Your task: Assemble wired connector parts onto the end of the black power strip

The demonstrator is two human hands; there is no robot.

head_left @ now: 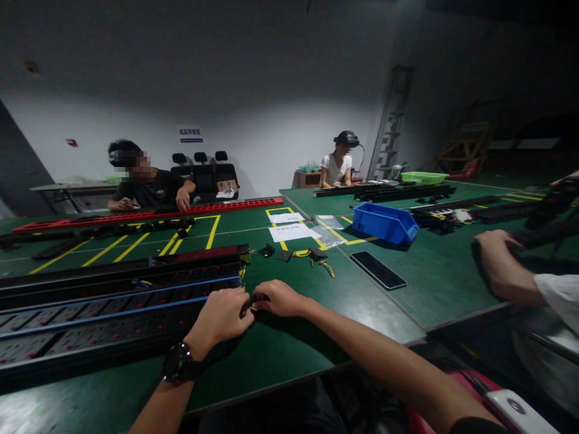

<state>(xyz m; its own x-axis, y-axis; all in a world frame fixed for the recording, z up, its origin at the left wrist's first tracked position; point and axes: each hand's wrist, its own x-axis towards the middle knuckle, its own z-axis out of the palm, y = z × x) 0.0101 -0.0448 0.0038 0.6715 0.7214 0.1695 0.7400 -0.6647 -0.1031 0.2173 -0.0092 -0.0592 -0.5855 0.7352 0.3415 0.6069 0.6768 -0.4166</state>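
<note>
Black power strip housings, long and set with rows of sockets and blue wiring, lie along the left of the green bench, their near ends just beside the person's hands. Left hand, a dark watch on its wrist, is curled narrow and pinches a small black part with a yellow wire at the housing's end. Right hand meets it from the other side, fingers closed on the same small part; the two hands touch.

Further up the bench lie loose black brackets and short yellow leads, then white paper sheets inside yellow floor-tape markings. A black phone lies flat to the right, with a blue plastic bin beyond it. A long red strip housing runs across the far left, where a seated person rests a hand on it. Another person's arm reaches in at the right edge.
</note>
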